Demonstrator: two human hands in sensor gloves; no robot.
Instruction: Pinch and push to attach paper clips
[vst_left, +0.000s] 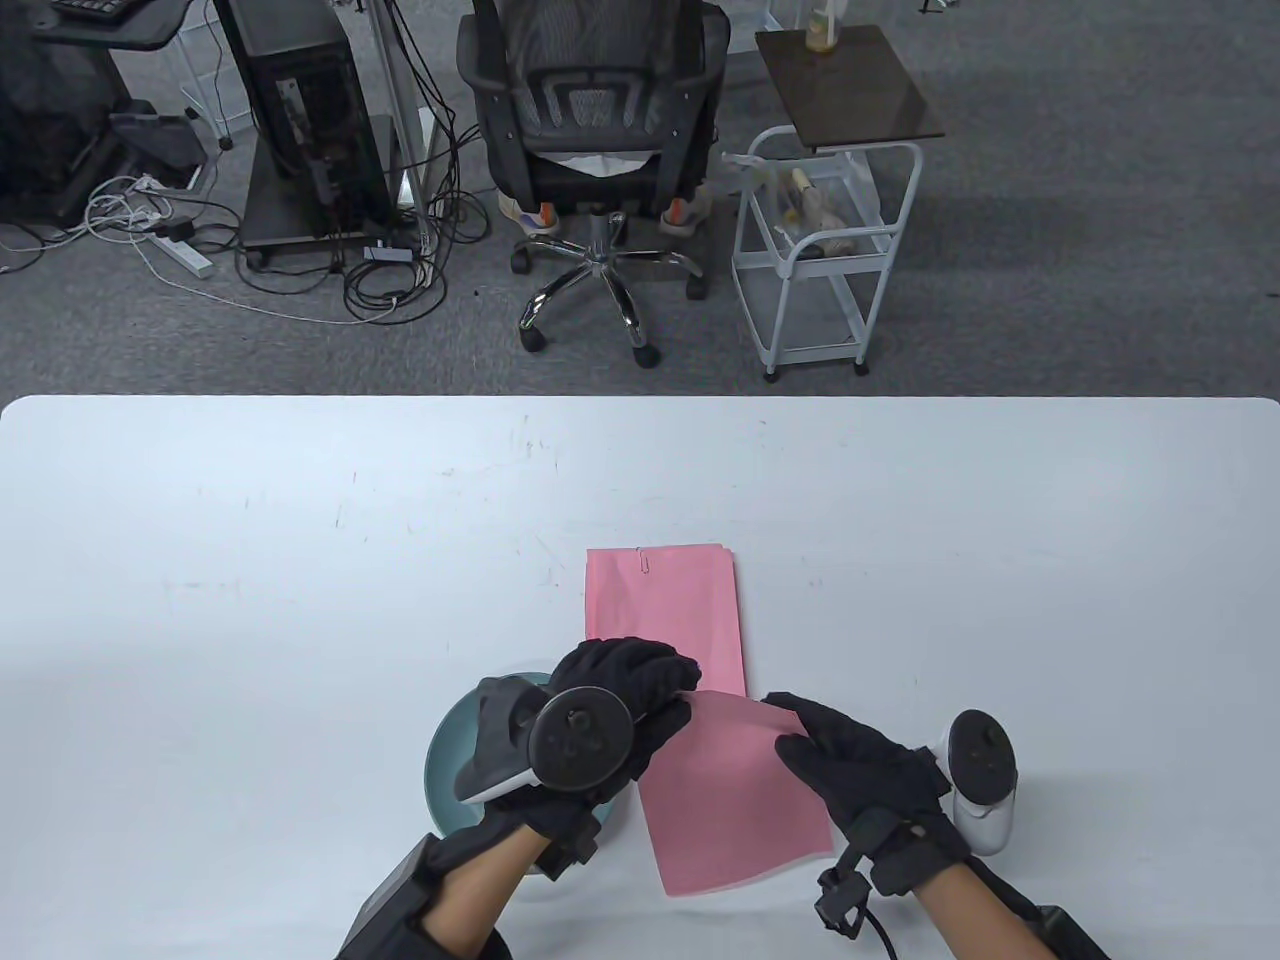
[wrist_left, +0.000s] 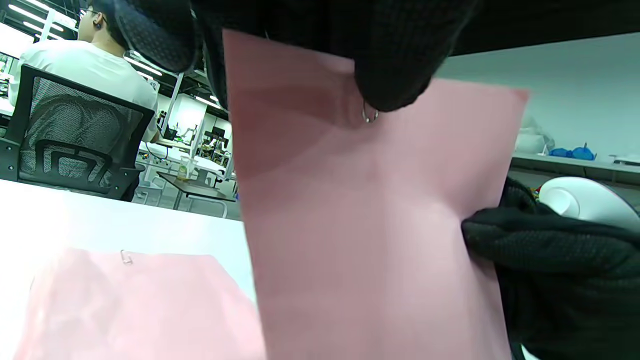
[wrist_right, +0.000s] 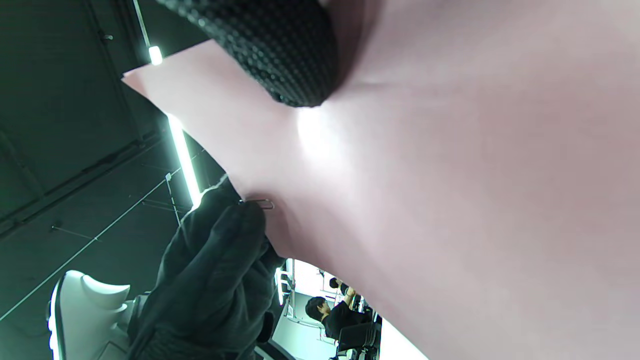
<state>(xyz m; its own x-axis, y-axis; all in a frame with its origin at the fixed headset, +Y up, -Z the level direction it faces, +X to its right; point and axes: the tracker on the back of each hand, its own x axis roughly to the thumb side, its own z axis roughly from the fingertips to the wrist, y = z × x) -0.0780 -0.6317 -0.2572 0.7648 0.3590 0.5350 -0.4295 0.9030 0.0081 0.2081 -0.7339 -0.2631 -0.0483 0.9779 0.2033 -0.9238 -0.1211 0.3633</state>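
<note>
A pink sheet is held up off the table between both hands. My left hand pinches its far edge together with a small silver paper clip, also seen in the right wrist view as the paper clip at the sheet's rim. My right hand grips the sheet's right edge, thumb on top. Beyond them a pink paper stack lies flat on the white table, with a clip fastened on its far edge. In the left wrist view the stack shows that clip.
A teal bowl sits on the table under my left wrist. Past the table's far edge stand an office chair and a white cart; a person sits in a chair in the left wrist view.
</note>
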